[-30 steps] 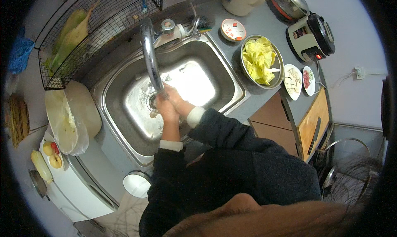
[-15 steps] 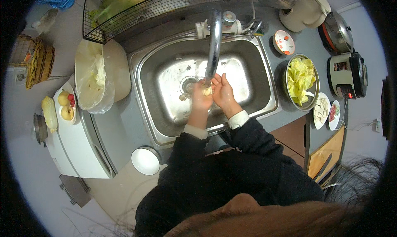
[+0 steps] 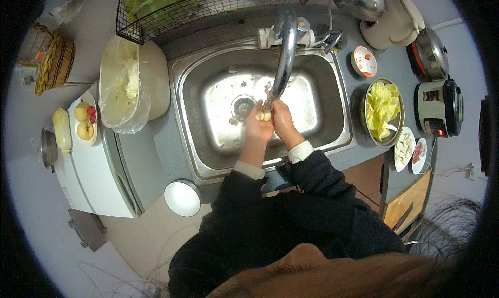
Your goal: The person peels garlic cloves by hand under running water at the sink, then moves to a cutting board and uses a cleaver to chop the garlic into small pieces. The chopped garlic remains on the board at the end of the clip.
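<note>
Below the steel faucet, my two hands meet over the sink. Several pale, yellowish pieces that look like peeled garlic cloves sit between them. My left hand is cupped around the cloves from the left, palm side up. Pressed in from the right, my right hand has its fingers curled against the cloves, and the faucet hides part of its fingertips. Near my left hand lies the drain, with small scraps beside it.
A steel bowl of leafy greens, a small patterned bowl and a rice cooker stand on the right. To the left are a plastic-lined bin and a white bowl. A wire basket hangs behind the faucet.
My right hand's fingers were spread apart; now they have closed in against my left hand and the cloves. The whole view has shifted slightly.
</note>
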A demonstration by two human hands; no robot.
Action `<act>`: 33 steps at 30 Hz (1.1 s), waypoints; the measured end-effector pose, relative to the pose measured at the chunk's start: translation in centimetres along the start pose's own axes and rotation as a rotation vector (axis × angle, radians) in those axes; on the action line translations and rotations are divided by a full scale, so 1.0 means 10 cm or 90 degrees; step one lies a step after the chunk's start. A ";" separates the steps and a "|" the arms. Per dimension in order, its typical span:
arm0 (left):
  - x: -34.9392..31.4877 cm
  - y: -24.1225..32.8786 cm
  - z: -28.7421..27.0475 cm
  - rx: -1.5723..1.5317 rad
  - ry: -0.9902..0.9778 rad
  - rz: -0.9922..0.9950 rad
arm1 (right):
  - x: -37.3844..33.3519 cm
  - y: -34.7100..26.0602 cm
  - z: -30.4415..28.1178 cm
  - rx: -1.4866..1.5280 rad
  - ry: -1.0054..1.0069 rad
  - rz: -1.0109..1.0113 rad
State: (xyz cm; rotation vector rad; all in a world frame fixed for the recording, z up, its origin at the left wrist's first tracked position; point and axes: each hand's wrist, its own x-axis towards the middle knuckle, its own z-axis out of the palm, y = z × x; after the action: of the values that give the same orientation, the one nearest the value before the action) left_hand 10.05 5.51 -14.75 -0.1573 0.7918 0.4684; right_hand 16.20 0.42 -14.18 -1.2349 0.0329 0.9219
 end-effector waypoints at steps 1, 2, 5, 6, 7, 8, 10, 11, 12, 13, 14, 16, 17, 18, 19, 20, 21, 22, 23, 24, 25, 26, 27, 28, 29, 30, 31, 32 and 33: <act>-0.02 0.00 -0.01 -0.002 0.017 0.004 | 0.04 0.03 0.00 -0.042 0.015 -0.008; -0.03 0.00 0.00 -0.008 0.026 0.011 | 0.05 0.06 0.00 -0.084 0.028 -0.016; -0.04 0.01 0.01 0.058 0.010 -0.006 | 0.07 0.11 0.06 -0.340 0.008 -0.070; -0.03 0.02 0.01 0.113 -0.023 0.025 | 0.08 0.10 0.08 -0.447 0.024 -0.041; -0.03 0.01 0.02 0.166 -0.030 0.044 | 0.00 0.12 0.11 -0.392 -0.017 -0.083; -0.02 0.00 0.03 0.217 -0.041 0.056 | -0.07 0.13 0.14 -0.334 -0.027 -0.108; -0.02 -0.03 0.04 0.276 -0.042 0.091 | -0.14 0.09 0.18 -0.309 -0.085 -0.082; -0.03 -0.05 0.04 0.305 -0.043 0.106 | -0.12 0.03 0.19 -0.272 -0.053 -0.087; -0.03 -0.05 0.05 0.328 -0.054 0.138 | -0.14 0.03 0.23 -0.235 -0.022 -0.095; -0.04 -0.09 0.07 0.268 -0.095 0.073 | -0.09 -0.05 0.20 -0.205 -0.006 0.001; -0.03 -0.07 0.09 0.293 -0.058 0.078 | -0.05 -0.10 0.19 -0.161 0.025 0.049; 0.01 -0.04 0.18 0.331 0.033 0.032 | -0.06 -0.09 0.23 -0.126 0.032 0.024; 0.06 0.04 0.23 0.381 -0.002 0.085 | -0.08 -0.07 0.24 -0.178 0.047 -0.027; 0.07 0.10 0.25 0.522 -0.008 0.154 | -0.08 -0.04 0.26 -0.231 0.066 -0.045; 0.07 0.08 0.27 0.472 0.003 0.144 | -0.07 -0.05 0.25 -0.237 0.003 -0.056; 0.06 0.09 0.28 0.424 0.019 0.160 | -0.08 -0.02 0.27 -0.258 0.014 -0.099; 0.04 0.04 0.26 0.384 0.004 0.125 | -0.06 -0.04 0.24 -0.302 0.004 -0.057; 0.00 -0.02 0.24 0.347 -0.006 0.115 | -0.05 -0.04 0.23 -0.330 0.004 -0.040; -0.02 -0.06 0.20 0.291 -0.038 0.076 | -0.01 -0.06 0.21 -0.267 0.021 0.068; -0.01 -0.07 0.18 0.314 -0.017 0.096 | 0.00 -0.05 0.20 -0.273 0.018 0.054; 0.01 -0.07 0.15 0.321 -0.021 0.083 | 0.00 -0.03 0.19 -0.277 0.024 -0.004; 0.05 -0.08 0.13 0.331 -0.010 0.081 | 0.01 -0.01 0.17 -0.291 0.020 -0.054; 0.10 -0.07 0.12 0.263 -0.031 0.079 | 0.04 0.00 0.16 -0.348 0.013 -0.176; 0.14 -0.09 0.10 0.195 -0.064 0.054 | 0.05 0.01 0.16 -0.411 0.005 -0.280; 0.17 -0.10 0.09 0.140 -0.053 0.036 | 0.05 -0.01 0.11 -0.432 -0.009 -0.237; 0.19 -0.10 0.08 0.081 -0.042 0.007 | 0.05 -0.02 0.11 -0.361 0.013 -0.135; 0.21 -0.11 0.08 0.071 -0.021 0.017 | 0.06 -0.04 0.09 -0.196 -0.009 -0.081; 0.21 -0.09 0.07 0.057 -0.007 0.030 | 0.05 -0.06 0.08 -0.078 0.012 -0.010; 0.20 -0.07 0.06 0.036 0.001 0.025 | 0.06 -0.09 0.09 -0.094 -0.002 0.002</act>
State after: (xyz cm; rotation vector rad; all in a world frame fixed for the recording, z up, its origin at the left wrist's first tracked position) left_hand 11.98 5.80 -15.83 -0.0900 0.8100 0.4830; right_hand 16.79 1.44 -13.41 -1.3705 -0.0367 0.9433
